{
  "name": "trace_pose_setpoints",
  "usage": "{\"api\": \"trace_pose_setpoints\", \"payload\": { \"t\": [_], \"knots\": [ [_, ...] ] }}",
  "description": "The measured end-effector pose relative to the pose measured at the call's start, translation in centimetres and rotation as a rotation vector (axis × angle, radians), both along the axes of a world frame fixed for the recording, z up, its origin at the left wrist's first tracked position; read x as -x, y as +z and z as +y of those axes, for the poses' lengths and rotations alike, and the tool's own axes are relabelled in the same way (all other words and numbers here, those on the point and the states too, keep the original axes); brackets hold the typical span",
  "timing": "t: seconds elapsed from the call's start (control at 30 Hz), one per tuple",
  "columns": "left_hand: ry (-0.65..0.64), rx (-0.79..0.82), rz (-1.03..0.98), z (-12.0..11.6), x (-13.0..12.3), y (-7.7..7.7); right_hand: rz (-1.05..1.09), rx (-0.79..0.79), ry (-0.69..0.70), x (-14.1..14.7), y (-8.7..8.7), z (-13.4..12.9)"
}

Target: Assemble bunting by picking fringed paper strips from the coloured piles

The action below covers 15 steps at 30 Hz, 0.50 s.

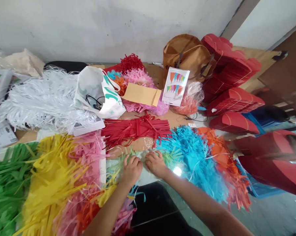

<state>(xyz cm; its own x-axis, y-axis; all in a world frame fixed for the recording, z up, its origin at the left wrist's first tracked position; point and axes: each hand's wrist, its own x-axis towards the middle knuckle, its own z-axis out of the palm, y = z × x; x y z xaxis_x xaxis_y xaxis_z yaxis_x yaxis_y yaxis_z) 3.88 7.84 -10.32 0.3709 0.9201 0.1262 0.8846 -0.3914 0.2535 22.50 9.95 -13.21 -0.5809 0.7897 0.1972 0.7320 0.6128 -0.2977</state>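
My left hand [132, 167] and my right hand [156, 163] are close together at the table's front edge. Both have bent fingers, the tips down on a pale green fringed paper tassel [172, 156], whose strips show on either side of them. The tassel's middle is mostly hidden by my fingers. Just beyond the hands lie a small heap of clear bits [148, 143] and a bundle of red paper fringe [138, 128]. Blue fringe [194, 147] spreads to the right of my right hand. Pink fringe [94, 154] and yellow fringe [54, 177] are on the left.
Green fringe [10, 183] and white fringe [39, 101] cover the left side. Behind stand a white bag [108, 95], a brown envelope [141, 94], a bunting package [175, 86] and a brown bag [187, 52]. Orange fringe [222, 150] and stacked red bundles [236, 101] are at right.
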Motion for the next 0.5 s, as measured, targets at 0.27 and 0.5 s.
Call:
{"api": "trace_pose_setpoints", "payload": {
  "t": [0.27, 0.5],
  "knots": [
    [0.024, 0.035, -0.035, -0.5, 0.6, -0.3, 0.075, 0.090, -0.183, -3.2, -1.3, 0.0],
    [0.138, 0.077, -0.086, -0.7, 1.3, -0.3, 0.047, 0.227, -0.254, -3.9, -0.1, 0.3]
  ]
}}
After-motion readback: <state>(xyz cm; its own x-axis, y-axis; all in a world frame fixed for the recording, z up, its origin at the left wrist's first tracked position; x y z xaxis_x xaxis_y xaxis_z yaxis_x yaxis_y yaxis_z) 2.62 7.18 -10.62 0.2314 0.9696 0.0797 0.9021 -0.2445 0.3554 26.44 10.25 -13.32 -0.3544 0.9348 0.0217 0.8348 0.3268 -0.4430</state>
